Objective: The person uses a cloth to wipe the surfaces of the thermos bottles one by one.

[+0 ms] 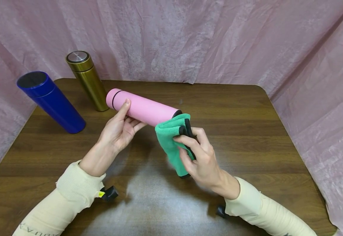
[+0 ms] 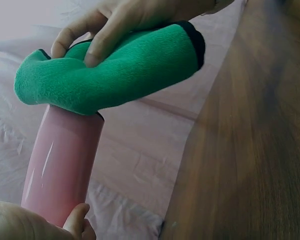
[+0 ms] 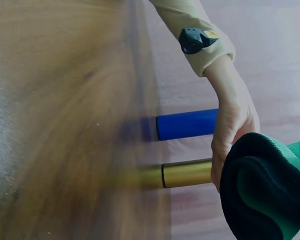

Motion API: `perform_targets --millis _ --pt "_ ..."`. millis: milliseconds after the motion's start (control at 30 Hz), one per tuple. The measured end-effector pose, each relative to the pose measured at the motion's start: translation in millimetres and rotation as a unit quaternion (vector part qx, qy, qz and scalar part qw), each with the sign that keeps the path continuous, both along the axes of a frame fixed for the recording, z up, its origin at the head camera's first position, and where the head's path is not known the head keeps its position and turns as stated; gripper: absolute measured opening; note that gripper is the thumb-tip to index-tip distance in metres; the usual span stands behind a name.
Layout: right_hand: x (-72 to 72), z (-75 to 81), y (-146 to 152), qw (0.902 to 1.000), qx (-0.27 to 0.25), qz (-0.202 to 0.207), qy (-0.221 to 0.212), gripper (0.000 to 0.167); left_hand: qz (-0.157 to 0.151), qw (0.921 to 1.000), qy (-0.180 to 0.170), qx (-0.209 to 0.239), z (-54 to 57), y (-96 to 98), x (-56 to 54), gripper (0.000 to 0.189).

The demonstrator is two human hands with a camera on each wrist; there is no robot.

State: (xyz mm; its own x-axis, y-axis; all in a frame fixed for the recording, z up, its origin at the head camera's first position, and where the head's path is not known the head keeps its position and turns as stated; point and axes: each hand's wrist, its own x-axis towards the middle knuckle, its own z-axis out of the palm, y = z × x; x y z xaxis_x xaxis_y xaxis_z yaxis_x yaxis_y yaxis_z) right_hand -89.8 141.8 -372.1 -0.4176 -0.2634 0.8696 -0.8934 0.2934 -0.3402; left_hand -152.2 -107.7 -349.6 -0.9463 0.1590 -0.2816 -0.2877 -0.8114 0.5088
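A pink thermos bottle [image 1: 148, 107] is held tilted above the table, its capped end pointing left. My left hand [image 1: 119, 129] grips it near the cap, thumb on top and fingers underneath. In my right hand [image 1: 202, 159] is a folded green cloth [image 1: 171, 137] with black edging, pinched between thumb and fingers. The cloth touches the bottle's black-rimmed base end and covers part of it. In the left wrist view the green cloth [image 2: 110, 70] lies across the end of the pink bottle [image 2: 65, 160]. The right wrist view shows the cloth's black edge [image 3: 255, 185] close up, hiding the bottle.
A blue thermos bottle [image 1: 53, 103] and a gold thermos bottle [image 1: 89, 82] stand upright at the left of the wooden table [image 1: 233, 108]. Pink curtains [image 1: 159, 39] hang behind the table and along its sides. Small black cameras [image 1: 110, 193] sit at the wrists.
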Motion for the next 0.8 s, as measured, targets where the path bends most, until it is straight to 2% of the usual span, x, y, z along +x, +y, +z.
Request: perform_targets --millis 267,533,800 --pt "-3.4 5.0 4 0.9996 -0.011 -0.024 -0.013 0.022 -0.001 0.9998 0.007 -0.017 -1.7 -0.7 1.3 0.053" --pt "-6.1 5.6 5 0.9983 -0.022 -0.052 -0.010 0.021 -0.003 0.9994 0.014 -0.030 -1.7 -1.1 3.2 0.046" --pt "-15.1 2.0 10 0.9950 -0.037 -0.092 -0.011 0.020 -0.020 0.9981 0.028 -0.050 -1.8 -3.7 9.2 0.043"
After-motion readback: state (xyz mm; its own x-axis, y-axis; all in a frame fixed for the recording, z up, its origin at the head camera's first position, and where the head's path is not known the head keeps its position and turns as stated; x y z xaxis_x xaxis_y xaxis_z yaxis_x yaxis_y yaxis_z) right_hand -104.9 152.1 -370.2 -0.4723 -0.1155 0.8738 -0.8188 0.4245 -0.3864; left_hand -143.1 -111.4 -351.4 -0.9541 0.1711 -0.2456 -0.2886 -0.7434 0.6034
